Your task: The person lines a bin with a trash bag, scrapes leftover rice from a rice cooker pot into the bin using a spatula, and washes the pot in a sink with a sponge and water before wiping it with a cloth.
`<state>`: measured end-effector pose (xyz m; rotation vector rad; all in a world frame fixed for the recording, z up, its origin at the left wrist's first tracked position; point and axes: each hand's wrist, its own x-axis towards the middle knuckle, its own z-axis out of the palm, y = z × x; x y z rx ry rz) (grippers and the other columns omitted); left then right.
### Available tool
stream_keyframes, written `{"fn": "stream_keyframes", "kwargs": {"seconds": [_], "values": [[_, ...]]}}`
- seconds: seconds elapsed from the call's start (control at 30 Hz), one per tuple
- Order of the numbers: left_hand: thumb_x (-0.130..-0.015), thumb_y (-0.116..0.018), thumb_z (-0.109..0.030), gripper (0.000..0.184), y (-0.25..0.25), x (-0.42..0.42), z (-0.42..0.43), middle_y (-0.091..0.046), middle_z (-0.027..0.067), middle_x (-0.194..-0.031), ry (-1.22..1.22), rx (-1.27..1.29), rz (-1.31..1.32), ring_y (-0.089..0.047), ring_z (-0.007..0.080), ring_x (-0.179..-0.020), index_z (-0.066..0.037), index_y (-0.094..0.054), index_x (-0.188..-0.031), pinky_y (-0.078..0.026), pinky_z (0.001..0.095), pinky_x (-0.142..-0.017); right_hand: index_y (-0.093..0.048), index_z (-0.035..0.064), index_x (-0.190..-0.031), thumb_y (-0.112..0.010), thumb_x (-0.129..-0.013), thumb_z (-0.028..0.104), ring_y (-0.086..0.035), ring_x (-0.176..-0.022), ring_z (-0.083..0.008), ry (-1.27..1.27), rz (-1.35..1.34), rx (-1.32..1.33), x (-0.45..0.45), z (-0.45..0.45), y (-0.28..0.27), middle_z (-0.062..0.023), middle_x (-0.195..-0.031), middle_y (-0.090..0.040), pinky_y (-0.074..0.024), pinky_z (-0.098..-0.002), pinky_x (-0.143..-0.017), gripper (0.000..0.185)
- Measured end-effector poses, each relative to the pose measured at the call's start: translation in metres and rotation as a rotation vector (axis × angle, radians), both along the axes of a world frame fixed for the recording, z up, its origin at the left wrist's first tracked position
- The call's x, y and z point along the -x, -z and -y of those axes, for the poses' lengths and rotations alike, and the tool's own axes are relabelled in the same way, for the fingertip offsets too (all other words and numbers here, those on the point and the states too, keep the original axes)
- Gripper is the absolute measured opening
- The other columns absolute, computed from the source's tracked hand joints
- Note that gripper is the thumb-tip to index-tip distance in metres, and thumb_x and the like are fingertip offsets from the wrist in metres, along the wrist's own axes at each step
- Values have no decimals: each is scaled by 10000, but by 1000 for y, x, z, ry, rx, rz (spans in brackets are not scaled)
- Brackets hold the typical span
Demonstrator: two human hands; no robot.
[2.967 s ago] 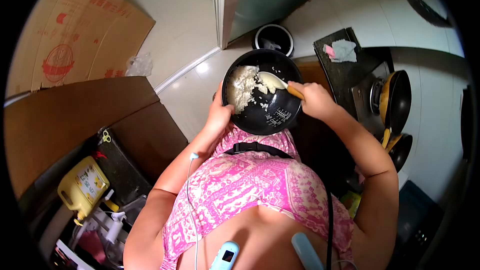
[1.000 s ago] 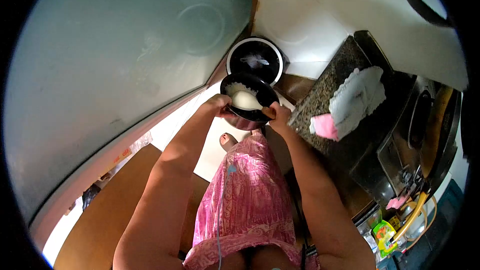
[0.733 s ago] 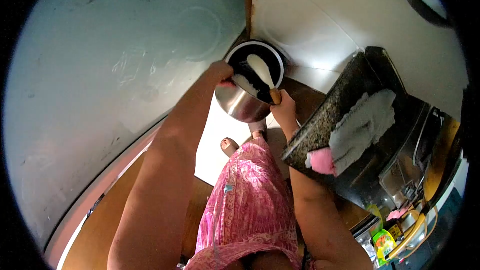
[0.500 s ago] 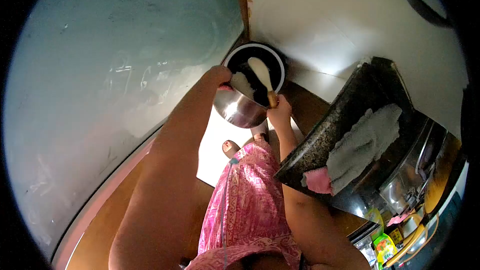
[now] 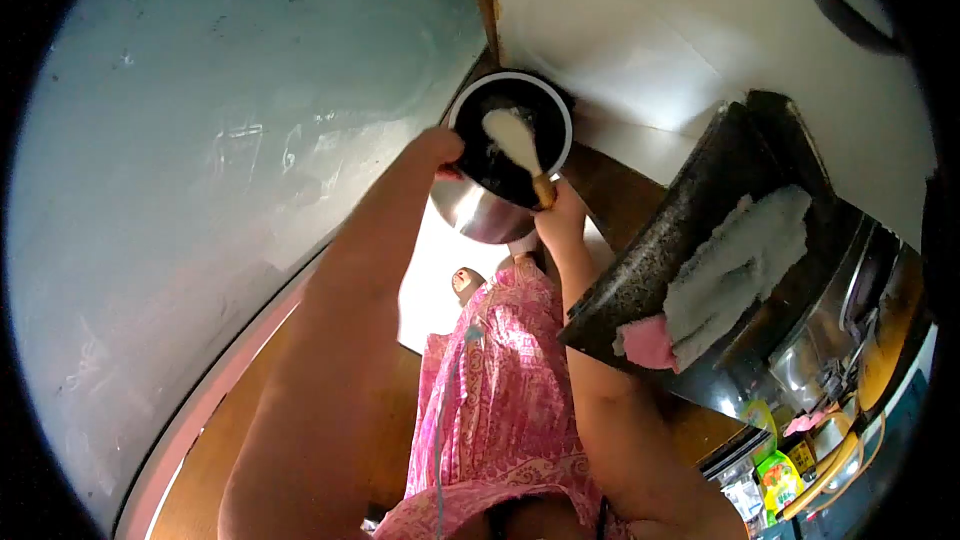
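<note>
A shiny steel pot (image 5: 484, 216) is tilted toward a round dark bin with a pale rim (image 5: 567, 108). My left hand (image 5: 438, 152) grips the pot's left side; its fingertips are partly hidden. My right hand (image 5: 562, 216) is closed round the brown handle of a pale paddle-like spatula (image 5: 513, 140), close to the pot's right edge. The spatula's broad blade points up over the dark opening, where small white bits show. Whether my right fingers also hold the pot's rim, I cannot tell.
On the right, a dark stone counter (image 5: 655, 258) juts out, bearing a grey cloth (image 5: 740, 270) and a pink cloth (image 5: 648, 342). Packets (image 5: 778, 480) and utensils lie lower right. A pale glossy panel (image 5: 240, 170) stands close on the left. My foot (image 5: 466, 285) is below.
The white lump seen in the pot half a second ago no longer shows. The spatula blade has shifted slightly left, and the pot appears a little higher in view.
</note>
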<state>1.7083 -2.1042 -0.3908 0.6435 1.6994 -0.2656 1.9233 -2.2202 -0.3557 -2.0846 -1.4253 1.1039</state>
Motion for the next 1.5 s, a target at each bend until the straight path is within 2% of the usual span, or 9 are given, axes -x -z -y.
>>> {"fn": "stream_keyframes", "kwargs": {"seconds": [0.17, 0.27, 0.4, 0.47, 0.67, 0.8, 0.87, 1.07, 1.5], "values": [[-743, -681, -230, 296, -27, 8, 3, -648, 178, -706, 448, 13, 45, -612, 201, -499, 38, -620, -855, -510, 344, -475, -498, 10, -870, -634, -643, -2, -585, -741, -407, 56, -19, 77, -9, 11, -15, -208, -771, -592, -463, -429, -660, 265], [-711, -707, -224, 272, 3, 21, 20, -654, 183, -725, 1161, -364, 101, -617, 189, -502, 31, -630, -769, -514, 333, -485, -497, 10, -871, -606, -646, -20, -573, -768, -420, -50, 82, -16, -1, 8, -26, -215, -771, -586, -456, -430, -665, 252], [-638, -724, -150, 179, 44, 15, 31, -641, 86, -621, 282, -324, -205, -602, 170, -473, -34, -619, -551, -500, 274, -469, -493, 14, -869, -591, -648, -26, -542, -805, -449, 14, 65, 26, 0, 10, -11, -221, -793, -576, -432, -448, -657, 245], [-732, -592, -147, 170, -36, 24, 6, -662, 147, -830, 1447, -404, 54, -648, 271, -647, -26, -665, -826, -532, 330, -610, -491, 17, -870, -578, -657, -34, -540, -805, -452, 51, 65, -31, 5, 11, -26, -220, -789, -576, -431, -447, -651, 236], [-777, -502, -199, 263, 18, 16, 59, -648, 200, -896, 717, -265, -78, -639, 305, -855, -24, -662, -890, -507, 373, -740, -485, 23, -938, -578, -656, -47, -531, -881, -432, -272, 32, 183, -10, 37, 18, -212, -878, -559, -425, -456, -713, 305], [-786, -493, -204, 334, 31, 33, 105, -620, 248, -961, 387, -501, -140, -587, 408, -929, -32, -603, -1051, -467, 433, -813, -515, 41, -1004, -681, -725, 87, -555, -859, -383, -338, 307, 166, -21, 44, 8, -176, -883, -565, -454, -446, -704, 328], [-755, -504, -181, 405, 14, 32, 117, -625, 231, -983, 180, -660, -187, -605, 364, -932, -15, -542, -1123, -466, 397, -808, -535, 93, -1107, -677, -752, 131, -567, -826, -357, -308, 47, -65, -20, 44, -14, -160, -870, -565, -461, -441, -675, 385], [-746, -489, -100, 408, -14, 32, 110, -608, 259, -983, 156, -688, -122, -579, 396, -955, -6, -507, -1143, -456, 419, -825, -637, 261, -1090, -597, -771, 147, -544, -798, -301, -694, 374, -420, 18, 21, 22, -75, -838, -516, -473, -389, -631, 341], [-736, -498, -150, 243, 15, 34, 83, -640, 232, -888, 373, -349, -212, -621, 350, -888, 12, -665, -805, -489, 392, -789, -682, 257, -971, -588, -746, 86, -504, -755, -294, -435, 681, -513, 8, 2, 26, -60, -809, -505, -458, -388, -608, 297]]}}
